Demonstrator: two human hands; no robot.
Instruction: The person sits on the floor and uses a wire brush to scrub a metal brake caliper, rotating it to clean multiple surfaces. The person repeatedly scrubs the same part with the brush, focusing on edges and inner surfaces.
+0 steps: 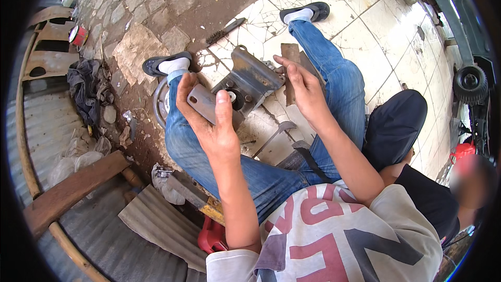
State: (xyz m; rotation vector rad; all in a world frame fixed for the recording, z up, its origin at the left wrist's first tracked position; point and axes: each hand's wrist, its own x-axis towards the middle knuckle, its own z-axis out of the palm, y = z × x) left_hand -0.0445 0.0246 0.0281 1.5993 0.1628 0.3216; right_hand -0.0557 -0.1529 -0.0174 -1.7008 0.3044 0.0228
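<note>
My left hand [219, 141] is around the slotted left flange of a bent steel bracket [256, 74]. Its thumb lies over the near face and its fingers are at the outer end. A bolt [248, 98] and a dark round part with a pale centre [234, 97] sit in the bracket's middle. Beside the right end of the bracket, my right hand [307, 94] is raised with its fingers apart and nothing in it. Rusty flat steel pieces [290, 86] lie behind that hand. Between my legs rests a hammer-like tool [283, 126] with a thin handle.
A wire brush [225, 32] lies on the cracked tile floor [360, 43] beyond the bracket. At my right, another person crouches with a bent knee [397, 121] close by. Wooden planks [78, 192] and corrugated metal sheets [160, 215] stand at the left. A wheel [470, 82] is at far right.
</note>
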